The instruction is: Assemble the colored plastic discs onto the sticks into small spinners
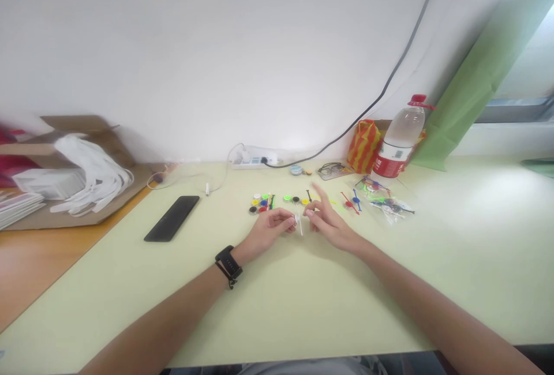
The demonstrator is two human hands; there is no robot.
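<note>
My left hand pinches a small white plastic piece between thumb and fingertips; a thin white strip hangs down from it. Just right of it is my right hand, its index finger raised and its thumb closed against the bent fingers. Whatever those fingertips hold, if anything, is too small to make out. Beyond my left hand lies a cluster of small coloured round discs. Between the hands, further back, sit a green disc, a black disc and a yellow disc.
Red and blue pieces with thin arms lie right of my hands, beside clear bags of parts. A large water bottle stands behind. At left are a black phone and an open cardboard box. A power strip lies along the wall.
</note>
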